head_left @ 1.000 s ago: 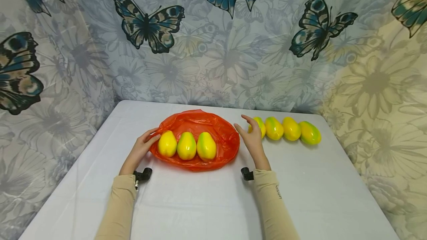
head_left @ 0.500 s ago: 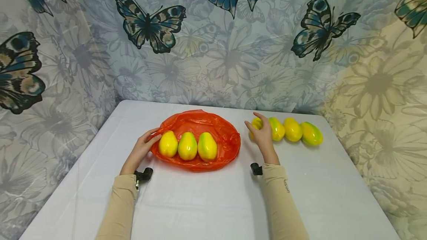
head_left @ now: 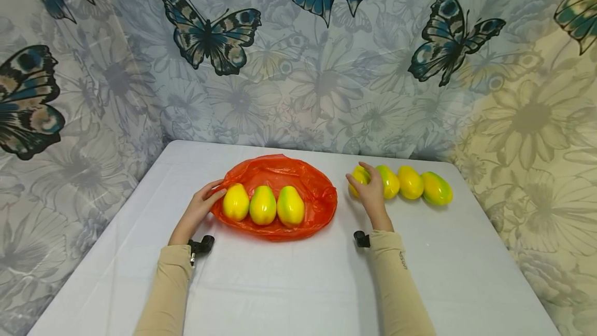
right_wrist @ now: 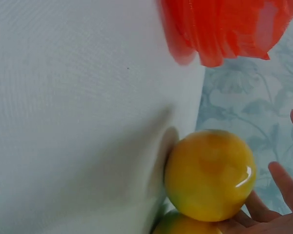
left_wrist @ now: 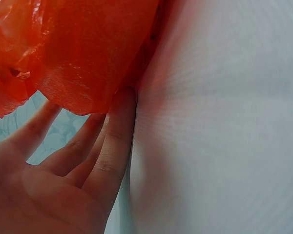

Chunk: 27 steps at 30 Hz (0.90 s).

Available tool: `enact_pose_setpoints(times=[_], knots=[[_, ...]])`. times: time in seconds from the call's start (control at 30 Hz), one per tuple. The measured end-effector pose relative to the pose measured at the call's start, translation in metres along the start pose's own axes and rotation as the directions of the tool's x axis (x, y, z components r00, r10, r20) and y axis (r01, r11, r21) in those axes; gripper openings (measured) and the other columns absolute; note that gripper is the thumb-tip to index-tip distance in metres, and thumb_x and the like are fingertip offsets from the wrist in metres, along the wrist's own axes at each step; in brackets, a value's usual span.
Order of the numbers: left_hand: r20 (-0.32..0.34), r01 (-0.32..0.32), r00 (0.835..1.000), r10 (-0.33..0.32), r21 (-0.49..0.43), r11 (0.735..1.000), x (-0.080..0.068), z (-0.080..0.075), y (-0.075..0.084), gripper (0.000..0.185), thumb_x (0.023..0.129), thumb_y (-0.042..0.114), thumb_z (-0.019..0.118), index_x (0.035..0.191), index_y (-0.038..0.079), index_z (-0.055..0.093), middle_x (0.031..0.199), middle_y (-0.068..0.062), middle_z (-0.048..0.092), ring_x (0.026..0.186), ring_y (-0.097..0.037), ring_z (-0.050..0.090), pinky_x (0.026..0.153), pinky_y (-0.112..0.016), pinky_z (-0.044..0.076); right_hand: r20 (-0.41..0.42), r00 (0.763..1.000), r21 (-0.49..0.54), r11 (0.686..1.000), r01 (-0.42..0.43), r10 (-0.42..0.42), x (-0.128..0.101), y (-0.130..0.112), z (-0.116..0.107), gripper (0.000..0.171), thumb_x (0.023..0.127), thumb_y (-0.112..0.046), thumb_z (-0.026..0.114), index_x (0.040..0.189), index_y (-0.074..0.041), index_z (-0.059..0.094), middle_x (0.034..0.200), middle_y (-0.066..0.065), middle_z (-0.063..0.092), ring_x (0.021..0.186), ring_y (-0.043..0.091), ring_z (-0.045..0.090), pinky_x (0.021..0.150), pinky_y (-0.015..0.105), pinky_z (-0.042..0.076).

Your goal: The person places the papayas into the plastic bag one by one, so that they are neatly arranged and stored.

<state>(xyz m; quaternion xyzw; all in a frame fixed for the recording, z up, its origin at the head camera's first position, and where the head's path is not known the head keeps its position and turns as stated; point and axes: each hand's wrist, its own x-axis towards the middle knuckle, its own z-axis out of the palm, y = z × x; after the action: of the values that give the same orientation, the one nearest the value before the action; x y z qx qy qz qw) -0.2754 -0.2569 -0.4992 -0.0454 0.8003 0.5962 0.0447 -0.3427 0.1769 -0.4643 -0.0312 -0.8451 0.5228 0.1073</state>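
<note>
A red plastic bag (head_left: 317,185) lies spread in a rounded shape on the white table, with three glossy yellow-green papayas (head_left: 263,205) lined up on it. My left hand (head_left: 199,206) rests at the bag's left rim; in the left wrist view its nearly straight fingers (left_wrist: 115,146) reach under the plastic. To the right, my right hand (head_left: 370,188) stands spread around the nearest papaya (head_left: 358,174) of another row. In the right wrist view some fingers lie behind that papaya (right_wrist: 210,175), while the thumb and a finger are held apart from it.
Beside the right hand, more papayas (head_left: 410,182) continue the row toward the table's right side. A patterned cloth with butterflies (head_left: 207,35) hangs behind the table (head_left: 280,284). Each wrist wears a small black camera (head_left: 202,245).
My right hand has moved right, from beside the bag's right edge to around the nearest papaya of the row, lowering slightly. The left hand has stayed at the bag's rim.
</note>
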Motion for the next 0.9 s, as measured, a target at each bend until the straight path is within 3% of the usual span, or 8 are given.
enact_pose_setpoints(times=[0.3,0.63,0.9], knots=[[-0.009,0.013,1.000,-0.013,0.004,1.000,0.001,0.001,-0.001,0.062,0.096,0.049,0.056,0.149,0.021,0.039,0.153,-0.016,0.041,0.139,-0.035,0.040,0.115,-0.052,0.032,-0.020,1.000,-0.018,1.000,0.002,-0.003,0.001,0.007,0.005,0.059,0.089,-0.021,0.071,0.140,-0.004,0.048,0.149,0.021,0.040,0.142,0.036,0.032,0.120,0.050,0.022],[0.004,0.007,1.000,-0.007,0.002,1.000,0.000,0.000,-0.001,0.065,0.096,0.050,0.056,0.150,0.019,0.038,0.155,-0.015,0.038,0.141,-0.035,0.037,0.117,-0.054,0.029,-0.018,1.000,0.028,1.000,0.003,-0.002,-0.006,0.015,0.010,0.057,0.088,-0.012,0.070,0.139,0.002,0.048,0.146,0.023,0.042,0.140,0.036,0.034,0.120,0.047,0.022],[0.007,0.012,1.000,-0.012,-0.007,1.000,0.001,-0.001,-0.003,0.065,0.095,0.051,0.056,0.149,0.020,0.039,0.154,-0.015,0.039,0.140,-0.035,0.038,0.116,-0.054,0.029,-0.025,0.999,0.049,0.999,-0.021,0.022,-0.012,0.016,0.010,0.058,0.088,-0.012,0.070,0.140,0.000,0.047,0.146,0.022,0.040,0.141,0.035,0.031,0.120,0.048,0.022]])
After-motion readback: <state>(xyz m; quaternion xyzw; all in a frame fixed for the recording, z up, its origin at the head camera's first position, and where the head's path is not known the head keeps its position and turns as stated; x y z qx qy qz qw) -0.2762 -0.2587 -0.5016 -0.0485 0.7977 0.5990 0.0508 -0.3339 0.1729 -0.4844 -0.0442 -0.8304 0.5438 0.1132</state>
